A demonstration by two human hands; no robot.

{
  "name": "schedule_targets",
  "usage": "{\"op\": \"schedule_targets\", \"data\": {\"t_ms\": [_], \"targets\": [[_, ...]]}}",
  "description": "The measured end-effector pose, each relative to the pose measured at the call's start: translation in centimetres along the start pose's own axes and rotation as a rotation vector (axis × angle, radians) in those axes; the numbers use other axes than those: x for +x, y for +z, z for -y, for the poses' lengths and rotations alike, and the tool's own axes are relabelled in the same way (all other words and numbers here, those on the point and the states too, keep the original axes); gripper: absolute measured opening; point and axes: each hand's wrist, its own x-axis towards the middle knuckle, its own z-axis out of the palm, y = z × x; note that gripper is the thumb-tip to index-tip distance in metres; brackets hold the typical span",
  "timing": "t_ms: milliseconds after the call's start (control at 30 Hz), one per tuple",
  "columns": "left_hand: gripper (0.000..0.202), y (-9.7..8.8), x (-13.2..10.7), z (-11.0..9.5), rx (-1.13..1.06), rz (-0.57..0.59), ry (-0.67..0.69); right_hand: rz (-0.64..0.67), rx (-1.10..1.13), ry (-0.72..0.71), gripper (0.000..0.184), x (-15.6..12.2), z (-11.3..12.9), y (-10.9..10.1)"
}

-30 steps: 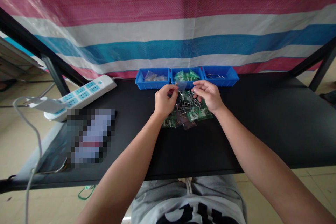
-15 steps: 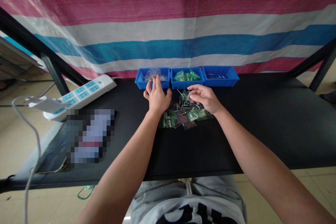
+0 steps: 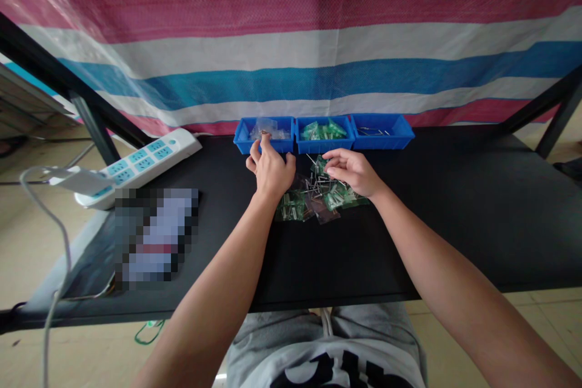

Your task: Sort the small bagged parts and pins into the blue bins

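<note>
- Nearest, the bare front of the black desk [image 3: 331, 260] looks the same as a second ago.
- Just beyond lies the heap: green bags [image 3: 293, 209], a brownish see-through bag [image 3: 324, 211] at its front edge, and loose metal pieces [image 3: 321, 184] strewn among them. Its left part shows more plainly now that the left hand has moved off it.
- The right hand [image 3: 355, 173] has shifted only a little and hovers over the heap's right side. Its grip is half open, fingers loosely curled with the thumb below them; no thing can be seen in it.
- The left hand [image 3: 271, 171] has changed most. A second ago it pinched a clear bag above the heap; now it reaches over the front wall of the left bin [image 3: 245, 147]. The grip is spread, thumb well away from the fingers.
- A small clear bag [image 3: 266, 125] sits at its fingertips, over the other clear bags in that bin; whether the fingers hold it or merely touch it, I cannot tell. I judge this bag has been sorted out of the heap, leaving the rest there.
- Alongside, the middle bin [image 3: 325, 147] with green packets [image 3: 324, 130] and the right bin [image 3: 386, 142] with metal pins [image 3: 373, 131] look unchanged.
</note>
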Motion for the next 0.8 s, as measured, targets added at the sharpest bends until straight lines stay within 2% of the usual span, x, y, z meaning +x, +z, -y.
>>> {"op": "schedule_targets", "data": {"t_ms": [200,367,533,800], "targets": [[0.067,-0.23,-0.13,-0.05,0.054,0.067,0.047,0.014,-0.048,-0.012,0.039,-0.06,0.0,0.07],[0.072,-0.49,-0.22,-0.37,0.059,0.051,0.059,0.018,-0.084,-0.028,0.037,-0.17,0.02,0.1],[0.066,-0.56,-0.27,-0.39,0.082,0.086,0.047,0.021,-0.111,-0.035,0.036,-0.23,0.19,0.18],[0.07,-0.45,-0.29,-0.33,0.059,-0.01,-0.028,0.011,-0.144,-0.053,0.035,-0.3,0.13,0.24]]}}
